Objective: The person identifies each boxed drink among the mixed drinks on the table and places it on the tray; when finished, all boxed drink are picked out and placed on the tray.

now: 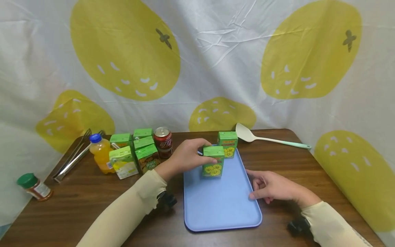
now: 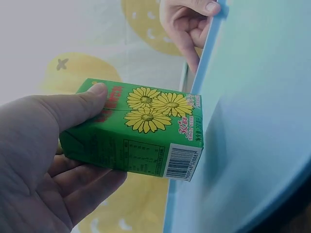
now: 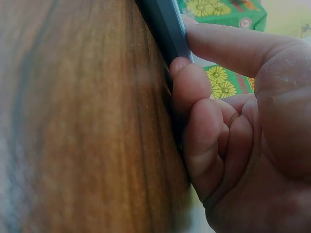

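My left hand (image 1: pixel 189 156) grips a green drink carton (image 1: pixel 213 168) with yellow flowers, thumb on one face and fingers on the opposite side. The carton is upright over the far part of a blue tray (image 1: pixel 223 206); in the left wrist view its base is at the tray surface, though I cannot tell whether it touches fully. A matching flower carton (image 1: pixel 228 145) stands at the tray's far right corner. My right hand (image 1: pixel 274 188) pinches the tray's right rim, thumb on the edge and other fingers curled against its side, as the right wrist view shows.
Left of the tray stand several green cartons (image 1: pixel 123 163), a dark red can (image 1: pixel 163 142) and an orange juice bottle (image 1: pixel 102 154). Metal tongs (image 1: pixel 72 161) and a green-capped spice jar (image 1: pixel 35 187) are farther left. A spatula (image 1: pixel 271 139) lies behind right, before a hanging cloth.
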`<state>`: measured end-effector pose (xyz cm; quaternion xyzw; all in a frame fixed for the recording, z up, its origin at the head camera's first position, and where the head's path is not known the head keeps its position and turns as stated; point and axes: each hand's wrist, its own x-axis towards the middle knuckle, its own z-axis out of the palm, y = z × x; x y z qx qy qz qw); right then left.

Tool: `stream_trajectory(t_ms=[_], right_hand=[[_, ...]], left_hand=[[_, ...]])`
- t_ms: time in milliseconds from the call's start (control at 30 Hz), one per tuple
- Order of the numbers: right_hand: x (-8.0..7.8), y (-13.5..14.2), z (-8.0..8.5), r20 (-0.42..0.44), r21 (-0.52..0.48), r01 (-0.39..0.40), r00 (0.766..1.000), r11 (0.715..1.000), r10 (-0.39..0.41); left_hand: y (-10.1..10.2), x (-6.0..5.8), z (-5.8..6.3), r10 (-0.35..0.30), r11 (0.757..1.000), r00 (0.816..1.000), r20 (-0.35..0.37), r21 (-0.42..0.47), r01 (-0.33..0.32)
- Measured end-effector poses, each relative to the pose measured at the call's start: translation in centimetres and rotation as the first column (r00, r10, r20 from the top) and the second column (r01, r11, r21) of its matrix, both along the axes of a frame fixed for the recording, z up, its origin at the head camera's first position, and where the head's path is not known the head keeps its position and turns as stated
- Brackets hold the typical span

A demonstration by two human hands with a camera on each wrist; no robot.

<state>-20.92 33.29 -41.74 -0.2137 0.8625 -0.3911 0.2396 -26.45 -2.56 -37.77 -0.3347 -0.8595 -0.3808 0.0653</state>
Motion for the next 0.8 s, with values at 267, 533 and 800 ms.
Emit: stream_trajectory(t_ms=[267,533,800], right_hand=[[0.0,0.1,-0.2,-0.012,-0.004,-0.012,1.0,1.0,0.012],[0.0,0.1,0.1,-0.015,-0.004,-0.016,1.0,1.0,0.016],[0.1,0.0,0.0,-0.018,-0.014,-0.023,1.0,1.0,0.023]], left_hand=[[2.0,-0.6,-0.1,-0.006,0.999,1.0,-0.004,-0.05,0.006],[3.3,-1.2,0.0,-0.009,0.998,1.0,0.006,-0.065,0.009],[4.3,-1.6,-0.5,-0.019,0.997,0.999,0.039,-0.071,0.022]])
